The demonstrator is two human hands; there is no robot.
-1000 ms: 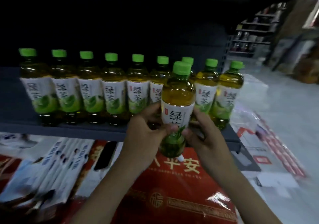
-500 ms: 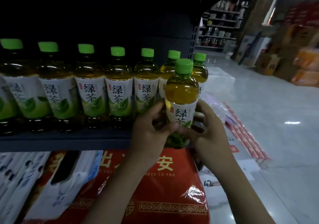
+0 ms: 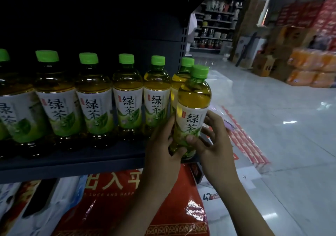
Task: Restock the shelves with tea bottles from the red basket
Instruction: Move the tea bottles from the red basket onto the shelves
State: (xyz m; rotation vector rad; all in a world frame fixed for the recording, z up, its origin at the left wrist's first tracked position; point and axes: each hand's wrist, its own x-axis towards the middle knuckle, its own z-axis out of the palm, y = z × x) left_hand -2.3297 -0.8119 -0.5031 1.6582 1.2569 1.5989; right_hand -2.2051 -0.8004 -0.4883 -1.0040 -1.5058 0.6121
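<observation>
Holding one tea bottle (image 3: pixel 192 112) between them, both hands grip its lower half at the right end of the shelf (image 3: pixel 76 165). The left hand (image 3: pixel 161 150) wraps the base from nine o'clock; the right hand (image 3: pixel 211 137) clasps from three o'clock, thumb across the label. The bottle tilts slightly, its green cap (image 3: pixel 200 71) leaning toward one o'clock, in front of the last bottle of the row (image 3: pixel 101 99), which runs off toward nine o'clock. Its base seems to sit at the shelf's front edge, though the hands hide the contact. To place it well, I judge it should be stood upright, label forward, then slid back level with its neighbours before either hand lets go, so it cannot tip off the open end. No red basket is in sight.
</observation>
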